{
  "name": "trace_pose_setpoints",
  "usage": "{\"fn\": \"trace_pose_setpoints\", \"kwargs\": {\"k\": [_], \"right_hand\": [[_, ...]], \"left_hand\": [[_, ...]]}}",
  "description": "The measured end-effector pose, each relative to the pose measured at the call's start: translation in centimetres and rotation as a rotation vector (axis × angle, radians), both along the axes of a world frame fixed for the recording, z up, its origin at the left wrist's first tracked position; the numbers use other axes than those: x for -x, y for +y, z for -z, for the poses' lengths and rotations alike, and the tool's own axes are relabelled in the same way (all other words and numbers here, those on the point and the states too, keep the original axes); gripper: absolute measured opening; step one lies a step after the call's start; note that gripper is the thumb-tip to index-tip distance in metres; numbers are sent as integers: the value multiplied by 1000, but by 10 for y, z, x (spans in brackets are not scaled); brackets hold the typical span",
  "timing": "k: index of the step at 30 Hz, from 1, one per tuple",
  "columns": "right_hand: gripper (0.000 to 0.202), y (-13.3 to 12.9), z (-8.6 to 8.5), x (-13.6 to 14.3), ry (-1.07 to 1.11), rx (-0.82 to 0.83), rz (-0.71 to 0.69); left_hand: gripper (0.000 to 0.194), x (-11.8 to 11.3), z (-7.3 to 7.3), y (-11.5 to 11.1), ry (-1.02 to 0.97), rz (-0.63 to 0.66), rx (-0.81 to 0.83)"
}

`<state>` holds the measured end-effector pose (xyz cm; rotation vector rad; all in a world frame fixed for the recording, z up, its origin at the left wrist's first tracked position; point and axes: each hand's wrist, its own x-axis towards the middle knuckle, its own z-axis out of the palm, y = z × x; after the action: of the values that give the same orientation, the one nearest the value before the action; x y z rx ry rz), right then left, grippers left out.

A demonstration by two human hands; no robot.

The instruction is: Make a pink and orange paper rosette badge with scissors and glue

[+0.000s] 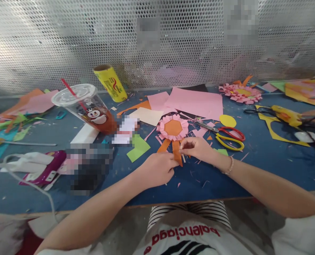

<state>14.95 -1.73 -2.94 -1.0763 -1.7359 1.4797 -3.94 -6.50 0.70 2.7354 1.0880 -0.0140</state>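
Observation:
A pink pleated paper rosette [172, 127] with an orange centre lies flat on the blue table, two orange paper tails [176, 150] pointing toward me. My left hand [157, 168] rests at the lower end of the right tail, fingers bent together against it. Beside the same tail, my right hand [197, 150] is closed in a pinch near its right edge; anything between the fingertips is too small to make out. Right of the rosette lie scissors [230, 138] with red and yellow handles.
A drink cup [93, 112], yellow tube [112, 85] and purple power strip [44, 168] stand or lie left. Pink sheets [194, 102] lie behind the rosette. Another rosette [241, 92] and a yellow glue gun [286, 115] are right. A perforated metal panel [115, 42] borders the table.

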Motion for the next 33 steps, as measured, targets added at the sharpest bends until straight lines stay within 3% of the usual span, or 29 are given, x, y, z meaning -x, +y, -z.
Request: {"fn": "trace_pose_setpoints", "kwargs": {"k": [8, 21, 33], "right_hand": [[19, -2, 0, 4, -30, -44, 64], [4, -3, 7, -2, -263, -425, 17], [11, -3, 6, -2, -304, -463, 12]], "left_hand": [[27, 0, -1, 0, 17, -3, 8], [29, 0, 1, -1, -16, -24, 15], [30, 0, 0, 0, -32, -16, 6]]}}
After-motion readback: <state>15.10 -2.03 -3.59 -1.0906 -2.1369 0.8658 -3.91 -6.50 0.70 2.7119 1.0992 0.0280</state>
